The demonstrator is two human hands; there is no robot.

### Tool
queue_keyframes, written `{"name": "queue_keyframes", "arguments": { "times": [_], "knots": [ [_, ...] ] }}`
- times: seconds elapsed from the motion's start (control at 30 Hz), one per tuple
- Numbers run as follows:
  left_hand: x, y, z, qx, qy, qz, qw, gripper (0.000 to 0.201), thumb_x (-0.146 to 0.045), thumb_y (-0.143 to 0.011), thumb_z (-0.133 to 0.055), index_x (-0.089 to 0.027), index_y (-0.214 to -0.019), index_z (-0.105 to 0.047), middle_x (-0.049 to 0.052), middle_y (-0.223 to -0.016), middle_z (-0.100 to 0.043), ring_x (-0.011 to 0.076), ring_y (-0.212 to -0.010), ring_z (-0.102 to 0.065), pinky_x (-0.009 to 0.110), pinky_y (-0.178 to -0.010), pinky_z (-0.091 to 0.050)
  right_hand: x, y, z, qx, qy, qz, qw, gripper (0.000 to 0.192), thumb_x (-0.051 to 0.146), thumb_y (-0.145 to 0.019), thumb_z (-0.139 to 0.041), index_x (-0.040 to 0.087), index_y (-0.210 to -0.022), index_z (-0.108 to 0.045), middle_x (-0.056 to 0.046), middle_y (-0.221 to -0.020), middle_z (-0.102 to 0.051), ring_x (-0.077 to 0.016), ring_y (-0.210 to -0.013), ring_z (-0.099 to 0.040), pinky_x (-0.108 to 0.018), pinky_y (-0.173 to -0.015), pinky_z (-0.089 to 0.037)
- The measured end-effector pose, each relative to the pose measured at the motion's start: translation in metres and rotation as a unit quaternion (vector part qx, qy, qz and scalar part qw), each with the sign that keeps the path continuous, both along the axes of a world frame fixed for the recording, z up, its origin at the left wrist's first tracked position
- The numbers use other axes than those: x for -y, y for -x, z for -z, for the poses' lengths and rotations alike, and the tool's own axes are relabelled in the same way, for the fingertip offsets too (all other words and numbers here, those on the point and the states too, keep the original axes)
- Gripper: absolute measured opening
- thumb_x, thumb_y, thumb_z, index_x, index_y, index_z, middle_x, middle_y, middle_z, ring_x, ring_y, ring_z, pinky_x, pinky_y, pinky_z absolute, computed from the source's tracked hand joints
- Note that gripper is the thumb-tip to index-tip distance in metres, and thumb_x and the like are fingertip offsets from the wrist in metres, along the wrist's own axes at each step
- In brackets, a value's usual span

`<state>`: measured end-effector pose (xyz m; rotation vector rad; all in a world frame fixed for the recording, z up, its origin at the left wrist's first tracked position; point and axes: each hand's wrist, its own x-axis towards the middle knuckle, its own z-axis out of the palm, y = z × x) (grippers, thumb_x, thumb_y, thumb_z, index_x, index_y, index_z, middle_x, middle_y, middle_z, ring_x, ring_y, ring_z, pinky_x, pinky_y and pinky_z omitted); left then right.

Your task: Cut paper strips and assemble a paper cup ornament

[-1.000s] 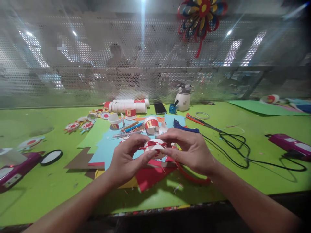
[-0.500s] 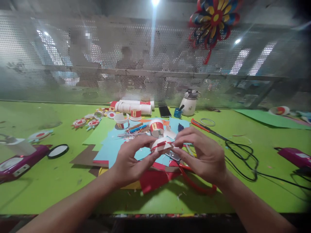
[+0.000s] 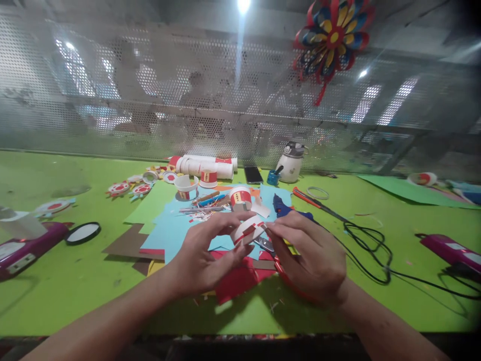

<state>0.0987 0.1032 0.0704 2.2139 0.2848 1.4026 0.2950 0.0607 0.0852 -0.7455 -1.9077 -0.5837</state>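
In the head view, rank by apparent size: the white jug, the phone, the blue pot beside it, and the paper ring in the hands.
Largest to smallest as they look:
1. White jug
2. Paper ring, though it sits nearer the camera, so that inflates it
3. Phone
4. Blue pot

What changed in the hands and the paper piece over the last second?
The red-and-white paper cup piece now shows as a curved band, turned from its earlier face-on view. The right hand has dropped lower, uncovering the blue glue gun. The left hand still pinches the piece; the table items stayed put.
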Motion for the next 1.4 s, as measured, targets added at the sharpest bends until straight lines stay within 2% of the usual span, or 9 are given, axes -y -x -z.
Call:
{"name": "queue_keyframes", "arguments": {
  "times": [0.23, 0.43, 0.53, 0.63, 0.77, 0.87, 1.03, 1.23, 1.4],
  "knots": [
    [0.001, 0.002, -0.006, -0.038, 0.074, 0.077, 0.994, 0.031, -0.006, -0.077, -0.063, -0.021, -0.097, -0.044, 0.014, -0.127, -0.056, 0.025, -0.119, -0.053, 0.038, -0.09, -0.05, 0.001, 0.0, 0.002, 0.022, -0.003, -0.018, 1.0, 0.023, 0.002, -0.079, -0.06, 0.011, -0.1, -0.061, -0.01, -0.08, -0.067, -0.0172, -0.074, -0.059, -0.034, -0.066, -0.053],
    [-0.001, 0.0, -0.006, -0.039, 0.104, 0.115, 0.987, 0.036, -0.009, -0.073, -0.07, -0.021, -0.098, -0.046, 0.012, -0.127, -0.054, 0.0254, -0.115, -0.055, 0.037, -0.088, -0.052, -0.001, 0.0, 0.0, -0.015, 0.022, -0.044, 0.999, 0.021, 0.002, -0.079, -0.06, 0.011, -0.098, -0.062, -0.009, -0.082, -0.065, -0.0164, -0.076, -0.058, -0.032, -0.065, -0.052],
    [-0.001, -0.002, -0.004, -0.023, 0.105, 0.094, 0.99, 0.05, -0.011, -0.069, -0.075, -0.024, -0.109, -0.047, 0.01, -0.124, -0.054, 0.0237, -0.112, -0.057, 0.033, -0.085, -0.055, -0.001, 0.001, -0.002, -0.048, 0.058, -0.062, 0.995, 0.023, 0.0, -0.077, -0.06, 0.009, -0.098, -0.062, -0.01, -0.086, -0.064, -0.0171, -0.08, -0.059, -0.033, -0.069, -0.053],
    [-0.002, -0.001, -0.003, -0.032, 0.06, 0.042, 0.997, 0.068, -0.013, -0.069, -0.075, -0.029, -0.127, -0.042, 0.01, -0.127, -0.051, 0.0228, -0.116, -0.053, 0.03, -0.085, -0.055, 0.001, 0.002, -0.004, -0.079, 0.104, -0.1, 0.986, 0.034, 0.001, -0.073, -0.062, 0.009, -0.106, -0.06, -0.012, -0.095, -0.063, -0.0205, -0.09, -0.06, -0.037, -0.077, -0.053],
    [-0.005, 0.003, -0.005, -0.064, -0.049, -0.011, 0.997, 0.062, -0.014, -0.076, -0.068, -0.026, -0.131, -0.044, 0.012, -0.126, -0.052, 0.0241, -0.119, -0.048, 0.031, -0.081, -0.056, 0.004, 0.004, -0.004, -0.07, 0.153, -0.142, 0.976, 0.05, 0.007, -0.072, -0.065, 0.011, -0.12, -0.054, -0.014, -0.11, -0.062, -0.025, -0.106, -0.057, -0.043, -0.088, -0.051],
    [-0.005, 0.004, -0.009, -0.075, -0.09, -0.047, 0.992, 0.056, -0.015, -0.078, -0.065, -0.025, -0.129, -0.046, 0.012, -0.123, -0.054, 0.0246, -0.116, -0.05, 0.036, -0.083, -0.055, 0.004, 0.004, -0.004, -0.06, 0.159, -0.145, 0.975, 0.054, 0.008, -0.072, -0.065, 0.012, -0.125, -0.051, -0.013, -0.114, -0.061, -0.0245, -0.109, -0.056, -0.042, -0.09, -0.05],
    [-0.004, 0.002, -0.012, -0.085, -0.114, -0.078, 0.987, 0.052, -0.016, -0.078, -0.064, -0.021, -0.126, -0.047, 0.012, -0.121, -0.055, 0.0233, -0.113, -0.053, 0.038, -0.086, -0.053, 0.003, 0.003, -0.005, -0.047, 0.177, -0.156, 0.971, 0.057, 0.009, -0.075, -0.062, 0.015, -0.129, -0.047, -0.012, -0.119, -0.058, -0.0241, -0.112, -0.054, -0.043, -0.093, -0.049],
    [-0.004, 0.001, -0.008, -0.091, -0.117, -0.083, 0.985, 0.057, -0.012, -0.077, -0.065, -0.022, -0.129, -0.045, 0.011, -0.122, -0.053, 0.0218, -0.115, -0.052, 0.037, -0.089, -0.052, 0.001, 0.007, -0.001, -0.083, 0.204, -0.144, 0.965, 0.05, 0.013, -0.078, -0.064, 0.015, -0.126, -0.05, -0.011, -0.112, -0.06, -0.0208, -0.099, -0.059, -0.038, -0.081, -0.054],
    [-0.003, 0.0, -0.002, -0.081, -0.089, -0.095, 0.988, 0.069, -0.01, -0.074, -0.067, -0.023, -0.135, -0.039, 0.011, -0.129, -0.051, 0.0223, -0.118, -0.05, 0.03, -0.079, -0.057, 0.0, 0.011, 0.005, -0.127, 0.232, -0.158, 0.952, 0.046, 0.012, -0.079, -0.062, 0.018, -0.123, -0.051, -0.011, -0.111, -0.057, -0.0191, -0.092, -0.06, -0.037, -0.074, -0.057]
  ]
}}
